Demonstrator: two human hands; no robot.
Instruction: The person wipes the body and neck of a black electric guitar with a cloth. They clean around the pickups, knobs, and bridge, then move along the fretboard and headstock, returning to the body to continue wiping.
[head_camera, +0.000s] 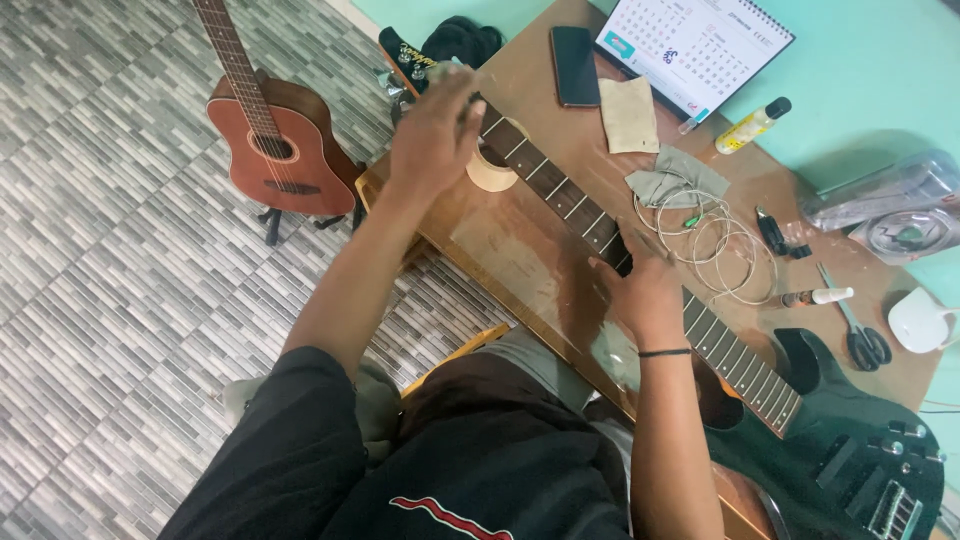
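A glossy black electric guitar (850, 450) lies on the worn, scuffed wooden table (520, 250), beside thin coiled strings (705, 240), probably metal.

An acoustic guitar (275, 140) stands on the floor; scissors (860, 335) lie beside a phone (576, 65).

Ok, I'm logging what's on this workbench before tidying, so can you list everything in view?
Electric guitar: one, black, lying across the table.
Acoustic guitar: one, reddish brown, on a floor stand, left.
Tape roll: one, beige, under the neck.
Phone: one, black, table's far edge.
Desk calendar: one, white, far end.
Cloths: two, beige and grey, near the calendar.
Coiled strings: one bundle, silvery, mid-table.
Bottle: one, yellowish, black cap.
Scissors: one pair, black handles, right.
Left hand: near the headstock.
Right hand: on the neck.
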